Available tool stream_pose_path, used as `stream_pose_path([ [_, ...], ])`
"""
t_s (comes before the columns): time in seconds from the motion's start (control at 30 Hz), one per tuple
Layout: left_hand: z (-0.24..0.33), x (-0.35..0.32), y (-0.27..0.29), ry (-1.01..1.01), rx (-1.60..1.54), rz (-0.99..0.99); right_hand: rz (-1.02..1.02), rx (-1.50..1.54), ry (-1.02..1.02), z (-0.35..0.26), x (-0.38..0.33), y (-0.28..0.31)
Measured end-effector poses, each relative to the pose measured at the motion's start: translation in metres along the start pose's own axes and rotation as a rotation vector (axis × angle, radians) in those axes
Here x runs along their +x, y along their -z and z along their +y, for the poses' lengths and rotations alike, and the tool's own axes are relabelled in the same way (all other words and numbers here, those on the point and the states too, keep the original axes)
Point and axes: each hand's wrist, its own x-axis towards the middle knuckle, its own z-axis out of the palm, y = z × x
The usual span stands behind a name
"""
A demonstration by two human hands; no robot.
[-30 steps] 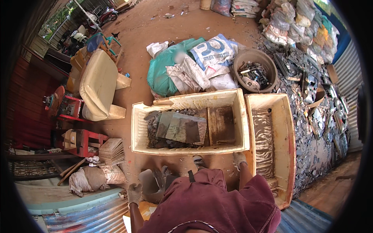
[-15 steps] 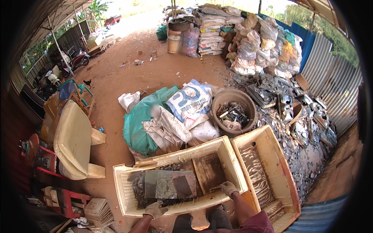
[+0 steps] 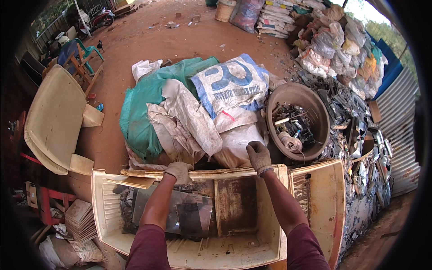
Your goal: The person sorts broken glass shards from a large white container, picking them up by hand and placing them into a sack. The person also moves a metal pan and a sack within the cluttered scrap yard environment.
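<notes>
With both gloved hands, left point(image 3: 178, 171) and right point(image 3: 258, 156), clamped on the refrigerator shell's far rim point(image 3: 234, 171), gloves could be cut by rusty edges if grip slips.

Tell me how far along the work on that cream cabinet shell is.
Done: the cream cabinet shell lies on its back with its door swung open beside it. In hand: the gloved left hand and right hand both grip its far rim. Left: metal sheets and scrap lie inside, and the rusty divider is in place.
</notes>
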Motion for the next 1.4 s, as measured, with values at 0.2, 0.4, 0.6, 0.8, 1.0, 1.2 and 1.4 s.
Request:
stream_pose_path([
  [0.2,0.005,-0.008,-0.007,0.014,-0.010,0.098,-0.314,0.374,-0.340,-0.017,0.127,-0.121],
  [0.4,0.003,-0.004,-0.003,-0.028,0.001,0.210,-0.178,0.880,-0.353,-0.039,0.198,-0.194],
  [0.6,-0.004,0.002,-0.007,0.002,-0.088,0.149,-0.009,1.414,-0.557,-0.090,0.176,-0.144],
  [0.8,0.000,0.003,-0.004,0.059,0.089,0.115,-0.356,0.608,-0.374,-0.106,-0.080,-0.106],
  [1.0,0.053,-0.068,-0.078,0.213,0.196,0.775,0.056,0.221,-0.292,-0.086,-0.262,-0.003],
  [1.2,0.167,-0.320,-0.123,0.151,-0.837,0.685,-0.219,-0.511,0.034,-0.178,-0.356,0.111],
  [1.4,0.188,-0.446,-0.032,-0.007,-0.873,0.848,-0.563,-0.813,0.304,-0.288,-0.460,0.082],
])
